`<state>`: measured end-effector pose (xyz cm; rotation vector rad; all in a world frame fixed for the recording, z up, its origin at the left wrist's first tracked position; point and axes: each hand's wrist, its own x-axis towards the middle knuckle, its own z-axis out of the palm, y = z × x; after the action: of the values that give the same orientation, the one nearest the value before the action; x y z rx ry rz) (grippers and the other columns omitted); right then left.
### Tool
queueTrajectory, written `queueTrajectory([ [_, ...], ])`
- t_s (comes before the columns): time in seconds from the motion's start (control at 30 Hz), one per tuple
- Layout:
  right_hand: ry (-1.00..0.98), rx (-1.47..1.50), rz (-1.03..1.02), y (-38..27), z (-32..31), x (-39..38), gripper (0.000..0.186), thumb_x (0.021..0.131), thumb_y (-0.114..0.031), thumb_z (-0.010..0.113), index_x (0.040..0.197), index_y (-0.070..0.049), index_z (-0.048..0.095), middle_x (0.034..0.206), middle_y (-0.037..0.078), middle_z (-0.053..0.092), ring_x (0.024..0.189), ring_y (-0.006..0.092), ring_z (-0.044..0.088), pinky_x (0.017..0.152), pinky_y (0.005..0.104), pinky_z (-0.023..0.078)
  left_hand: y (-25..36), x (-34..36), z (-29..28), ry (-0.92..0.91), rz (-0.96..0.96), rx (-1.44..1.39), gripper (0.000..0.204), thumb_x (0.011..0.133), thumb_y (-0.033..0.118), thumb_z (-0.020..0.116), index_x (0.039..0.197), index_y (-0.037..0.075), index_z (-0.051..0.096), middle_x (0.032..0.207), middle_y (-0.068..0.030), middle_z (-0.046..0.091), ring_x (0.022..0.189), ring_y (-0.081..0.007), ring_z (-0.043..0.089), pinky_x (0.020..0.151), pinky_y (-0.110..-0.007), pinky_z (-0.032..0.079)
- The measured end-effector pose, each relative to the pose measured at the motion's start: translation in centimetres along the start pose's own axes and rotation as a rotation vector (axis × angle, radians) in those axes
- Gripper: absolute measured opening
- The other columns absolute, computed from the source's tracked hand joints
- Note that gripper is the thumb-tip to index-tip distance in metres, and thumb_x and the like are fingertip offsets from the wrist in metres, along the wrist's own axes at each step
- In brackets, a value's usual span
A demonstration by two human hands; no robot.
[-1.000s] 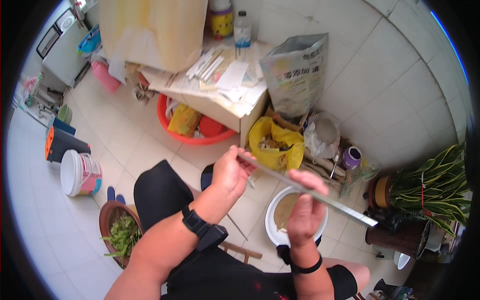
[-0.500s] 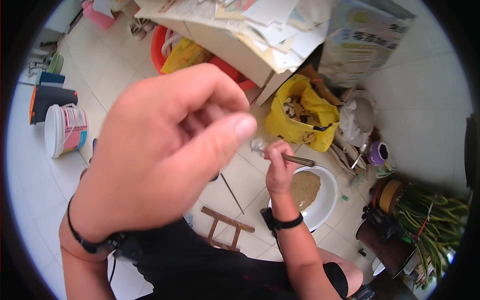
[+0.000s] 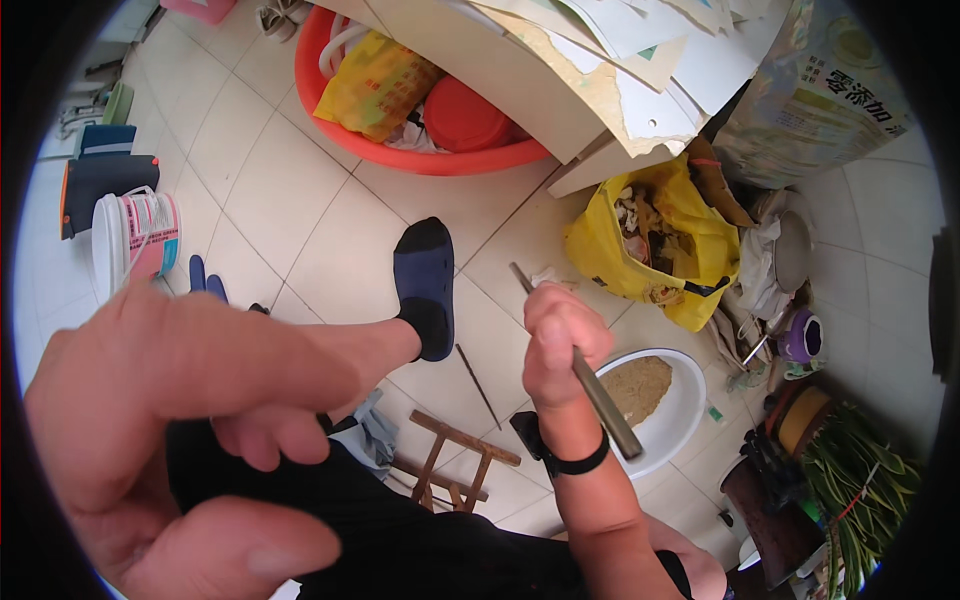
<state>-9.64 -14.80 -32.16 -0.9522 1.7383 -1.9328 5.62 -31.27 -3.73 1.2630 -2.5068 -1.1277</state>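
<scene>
My left hand (image 3: pixel 170 430) looms close at the lower left, curved, with thumb and forefinger apart and nothing visible between them. My right hand (image 3: pixel 562 345) grips a long metal bar (image 3: pixel 607 407) slanting from upper left to lower right. Beside that wrist is a white basin (image 3: pixel 678 410) holding brown, sandy material (image 3: pixel 640 378). My leg stretches left of it, the foot (image 3: pixel 423 280) in a dark blue slipper. A thin dark rod (image 3: pixel 478 385) and a small wooden frame stool (image 3: pixel 450 440) lie below it.
A red tub (image 3: pixel 390 152), worktop with papers (image 3: pixel 620 70), yellow bag of scraps (image 3: pixel 700 280) and large printed sack (image 3: pixel 800 100) fill the far side. A bucket (image 3: pixel 140 240) stands left; a potted plant (image 3: pixel 860 500) and purple jar (image 3: pixel 800 335) stand right.
My left hand left the bar, rose near the camera, then moved down-left. My right hand still grips the bar, now angled steeper. The view has shifted, revealing my foot.
</scene>
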Motion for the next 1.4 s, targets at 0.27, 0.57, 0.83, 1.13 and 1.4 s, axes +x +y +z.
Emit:
queueTrajectory([
  [0.27,0.188,-0.007,0.140,8.0,0.1,-1.9,0.041,0.101,-0.013,0.059,0.065,-0.003,0.042,0.060,0.002,0.040,0.056,0.0131,0.039,0.052,0.0314,0.029,2.6,1.3,1.1,-0.026,-0.010,-0.054,0.061,0.086,0.058,0.071,0.089,-0.003,0.067,0.064,-0.0049,0.063,0.054,-0.0106,0.055,0.056,-0.025,0.040],
  [0.57,-0.039,-0.148,-0.038,8.6,2.2,-0.6,0.036,0.091,-0.003,0.061,0.060,-0.004,0.040,0.053,0.009,0.038,0.045,0.0275,0.042,0.045,0.0380,0.033,2.5,-0.1,-0.8,0.015,0.057,0.072,0.055,0.097,0.059,0.059,0.105,0.005,0.059,0.063,-0.0002,0.060,0.056,-0.0091,0.048,0.070,-0.028,0.036],
  [0.83,-0.095,-0.138,-0.049,7.9,2.5,-1.6,0.030,0.088,-0.005,0.066,0.066,-0.003,0.044,0.060,0.012,0.042,0.052,0.0297,0.046,0.050,0.0394,0.037,2.4,0.1,0.2,-0.044,0.043,-0.034,0.053,0.095,0.056,0.059,0.103,0.004,0.058,0.061,0.0004,0.054,0.057,-0.0085,0.046,0.064,-0.025,0.035],
  [1.13,-0.074,-0.073,-0.069,3.1,1.7,-1.8,0.023,0.076,-0.003,0.077,0.071,-0.007,0.054,0.066,0.008,0.051,0.061,0.0307,0.054,0.057,0.0374,0.046,2.9,-0.2,0.3,-0.108,0.099,-0.019,0.045,0.097,0.052,0.060,0.102,0.008,0.059,0.065,0.0013,0.061,0.055,-0.0079,0.048,0.067,-0.027,0.037],
  [1.4,0.027,-0.120,0.000,0.4,0.5,1.0,0.035,0.096,-0.009,0.059,0.066,-0.001,0.042,0.059,0.008,0.039,0.051,0.0221,0.041,0.049,0.0351,0.031,3.0,-0.1,0.6,-0.066,0.047,-0.008,0.051,0.096,0.059,0.063,0.097,0.008,0.060,0.065,0.0010,0.061,0.055,-0.0076,0.050,0.067,-0.028,0.037],
])
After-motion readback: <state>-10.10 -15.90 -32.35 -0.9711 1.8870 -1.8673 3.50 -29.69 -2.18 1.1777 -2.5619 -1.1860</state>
